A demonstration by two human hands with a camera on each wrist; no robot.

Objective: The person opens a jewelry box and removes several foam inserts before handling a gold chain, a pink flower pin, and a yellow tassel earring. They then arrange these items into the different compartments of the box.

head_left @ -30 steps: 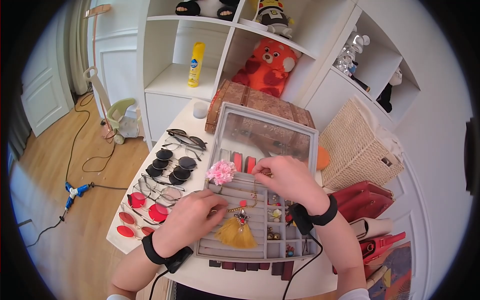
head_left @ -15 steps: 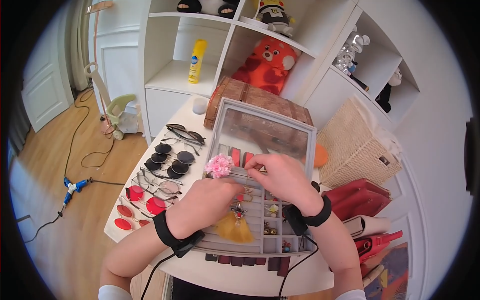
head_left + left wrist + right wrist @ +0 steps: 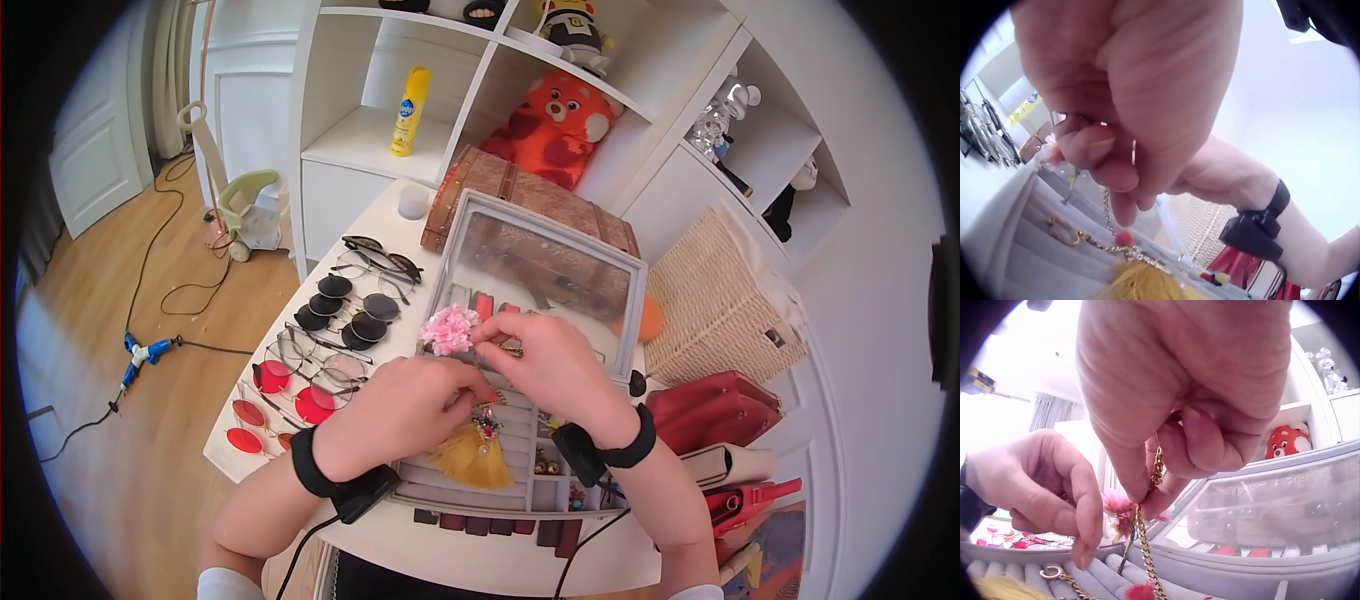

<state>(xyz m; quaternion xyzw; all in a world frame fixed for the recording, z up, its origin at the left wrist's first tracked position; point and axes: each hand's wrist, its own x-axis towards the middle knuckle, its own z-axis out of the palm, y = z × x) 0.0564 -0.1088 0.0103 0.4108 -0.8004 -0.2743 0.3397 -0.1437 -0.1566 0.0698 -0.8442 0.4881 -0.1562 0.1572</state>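
A gold chain (image 3: 1147, 556) hangs from the pinched fingers of my right hand (image 3: 1185, 394), over the grey padded rows of the jewelry box (image 3: 637, 300). On it are a red bead (image 3: 1125, 239) and a yellow tassel (image 3: 475, 457), which lies on the rows. My left hand (image 3: 412, 408) is just left of the right one, low over the chain, its fingers bent; in the right wrist view the left hand (image 3: 1054, 487) shows a gap from the chain and nothing between its fingertips. A pink flower (image 3: 449, 330) stands beside the right fingertips.
Rows of glasses (image 3: 365, 330) lie left of the box, whose clear lid stands raised at the back. Behind it is a brown patterned chest (image 3: 540, 200). A woven basket (image 3: 715, 300) and red bags (image 3: 715, 410) are on the right. Small compartments hold trinkets (image 3: 547, 467).
The right hand has moved left toward the pink flower, with the chain in its fingers. My left hand has risen from beside the tassel to near the right hand.
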